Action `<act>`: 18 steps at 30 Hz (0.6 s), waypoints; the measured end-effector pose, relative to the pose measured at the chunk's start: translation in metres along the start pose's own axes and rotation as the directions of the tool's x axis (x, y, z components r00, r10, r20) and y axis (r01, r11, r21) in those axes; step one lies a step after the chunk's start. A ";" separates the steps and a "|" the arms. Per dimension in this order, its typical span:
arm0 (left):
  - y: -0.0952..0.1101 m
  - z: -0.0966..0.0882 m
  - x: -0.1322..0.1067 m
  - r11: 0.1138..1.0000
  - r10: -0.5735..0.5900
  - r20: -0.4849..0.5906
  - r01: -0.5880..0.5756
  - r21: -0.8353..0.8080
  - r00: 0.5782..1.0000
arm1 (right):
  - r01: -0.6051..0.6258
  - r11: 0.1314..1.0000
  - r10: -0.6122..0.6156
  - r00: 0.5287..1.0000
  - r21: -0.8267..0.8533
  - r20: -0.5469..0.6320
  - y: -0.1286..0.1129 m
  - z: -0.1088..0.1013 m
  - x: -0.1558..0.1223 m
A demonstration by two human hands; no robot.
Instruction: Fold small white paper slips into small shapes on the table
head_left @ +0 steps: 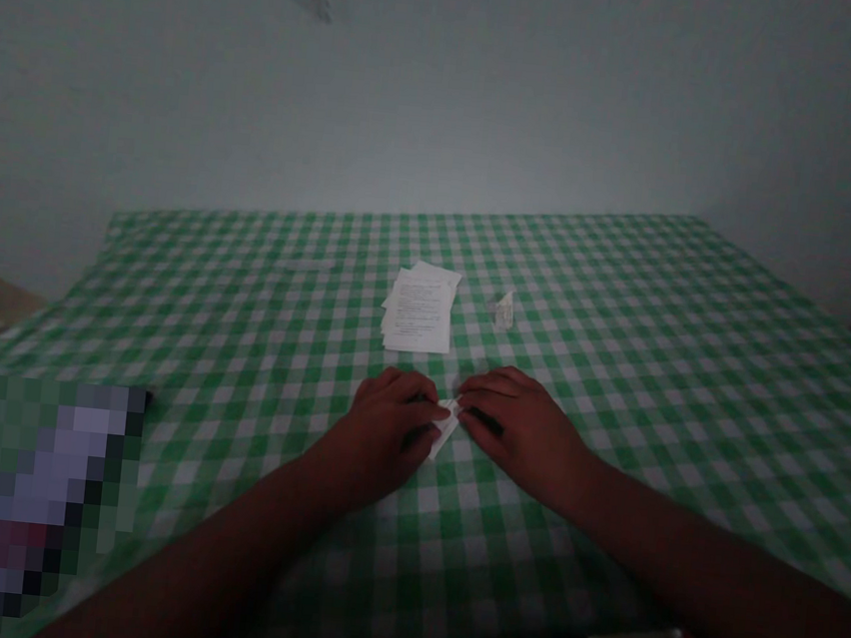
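Observation:
Both hands meet over a small folded piece of paper [444, 439] near the middle of the table. My left hand [395, 416] has its thumb and fingers closed on the paper's left side. From the right, my right hand [517, 418] pinches the upper end with thumb and fingertips. Part of the paper is hidden beneath the fingers. Just beyond the hands lies a loose stack of printed paper sheets [421, 314], slightly fanned. To the right of that stack, a small folded paper piece with print [505, 311] rests on the cloth.
A green and white checked tablecloth [622, 308] covers the table, which meets a pale wall [446, 110]. A thin, pale, flat strip [306, 265] lies at the back left. Blurred-out pixels hide an object [40, 483] at the left front.

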State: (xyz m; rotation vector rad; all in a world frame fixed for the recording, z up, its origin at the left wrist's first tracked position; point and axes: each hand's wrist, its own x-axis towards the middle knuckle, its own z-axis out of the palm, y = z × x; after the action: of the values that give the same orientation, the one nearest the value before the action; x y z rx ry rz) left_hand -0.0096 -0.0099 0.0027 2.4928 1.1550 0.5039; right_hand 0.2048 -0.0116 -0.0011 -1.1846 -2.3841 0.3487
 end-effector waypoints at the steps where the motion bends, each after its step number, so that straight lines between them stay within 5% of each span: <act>1: -0.001 0.000 -0.001 1.000 0.000 0.004 0.000 -0.005 1.000 | 0.000 1.000 0.000 1.000 0.001 -0.011 -0.001 0.000 0.000; 18: -0.009 -0.003 0.002 0.996 -0.043 0.061 0.047 -0.076 0.997 | -0.076 0.987 0.076 0.997 -0.143 -0.010 -0.012 0.005 -0.003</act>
State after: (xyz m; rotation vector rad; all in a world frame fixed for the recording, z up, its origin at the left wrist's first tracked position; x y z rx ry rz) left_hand -0.0154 -0.0030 0.0014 2.3939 1.1442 0.4501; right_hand 0.1953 -0.0215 -0.0011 -1.3416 -2.3978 0.2013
